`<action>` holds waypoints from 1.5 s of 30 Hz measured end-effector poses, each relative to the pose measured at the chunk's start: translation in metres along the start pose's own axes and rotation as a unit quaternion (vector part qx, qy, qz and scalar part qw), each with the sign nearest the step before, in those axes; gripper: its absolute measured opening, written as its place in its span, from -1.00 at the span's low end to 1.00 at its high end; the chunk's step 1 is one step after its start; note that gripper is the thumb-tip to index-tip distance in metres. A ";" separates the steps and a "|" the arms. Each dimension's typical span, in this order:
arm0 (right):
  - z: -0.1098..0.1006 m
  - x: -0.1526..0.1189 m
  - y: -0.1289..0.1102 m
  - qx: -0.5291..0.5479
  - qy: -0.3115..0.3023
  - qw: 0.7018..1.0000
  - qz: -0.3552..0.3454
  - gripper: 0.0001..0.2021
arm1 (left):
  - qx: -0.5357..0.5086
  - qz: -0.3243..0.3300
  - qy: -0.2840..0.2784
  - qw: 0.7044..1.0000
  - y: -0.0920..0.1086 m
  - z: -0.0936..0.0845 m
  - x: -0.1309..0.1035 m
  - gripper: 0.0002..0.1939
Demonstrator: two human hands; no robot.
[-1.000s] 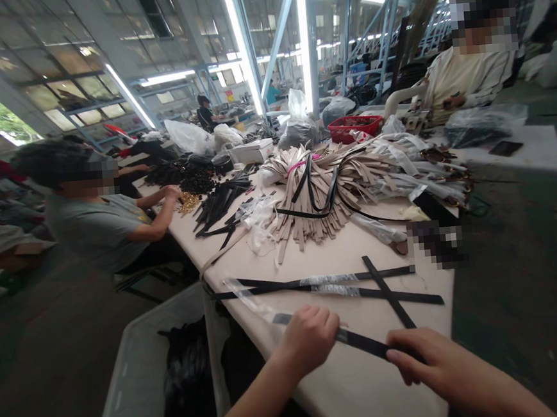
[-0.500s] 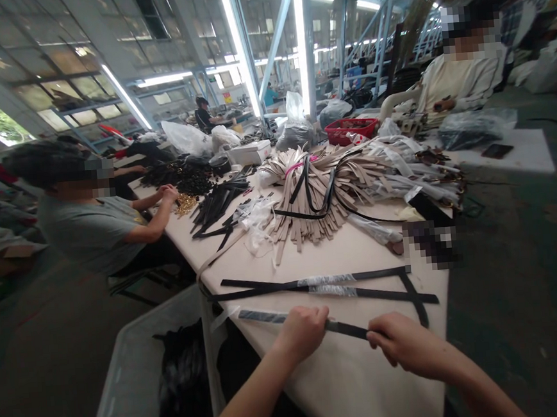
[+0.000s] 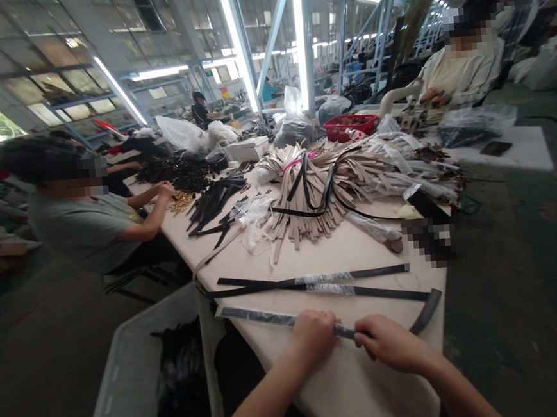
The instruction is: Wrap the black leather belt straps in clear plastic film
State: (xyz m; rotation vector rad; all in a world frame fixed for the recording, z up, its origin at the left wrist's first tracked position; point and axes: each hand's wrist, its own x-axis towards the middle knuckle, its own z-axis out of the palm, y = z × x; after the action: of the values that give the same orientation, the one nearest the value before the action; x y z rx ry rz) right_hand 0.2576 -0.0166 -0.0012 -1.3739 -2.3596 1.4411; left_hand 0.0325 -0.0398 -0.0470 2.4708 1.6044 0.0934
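Note:
Near the front of the table, I hold a long black strap [image 3: 345, 332] between both hands. A clear plastic sleeve [image 3: 268, 318] covers its left part. My left hand [image 3: 316, 335] is closed around the sleeved strap, with the sleeve's far end sticking out to the left. A short way to the right, my right hand [image 3: 389, 342] pinches the strap. The strap's tail [image 3: 425, 312] bends up and back beyond that hand. Just behind lie an upper black strap [image 3: 380, 270] and a lower black strap [image 3: 386, 294], crossing at the left, each with clear plastic around its middle.
A large heap of beige straps [image 3: 303, 219] fills the table's middle, beside plastic-wrapped straps [image 3: 415, 172]. A red basket [image 3: 349, 128] stands behind. At left, a co-worker [image 3: 86, 217] handles small gold pieces [image 3: 181, 201]. A white bin [image 3: 112, 369] holds black items below the table edge.
My hands have come closer together along the strap. More sleeved strap now shows left of my left hand, and the tail at the right has shifted and folded over.

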 end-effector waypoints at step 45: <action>-0.062 -0.004 0.074 -0.031 -0.020 0.998 0.051 -0.73 | -0.054 -0.124 0.178 0.975 -0.100 -0.061 -0.090 -0.44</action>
State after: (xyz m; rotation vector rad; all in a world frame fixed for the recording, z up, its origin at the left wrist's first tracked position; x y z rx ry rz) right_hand 0.3373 0.0357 -0.0195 -1.5151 -2.4098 1.4444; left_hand -0.1038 -0.0744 -0.0016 2.2428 1.9738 0.5998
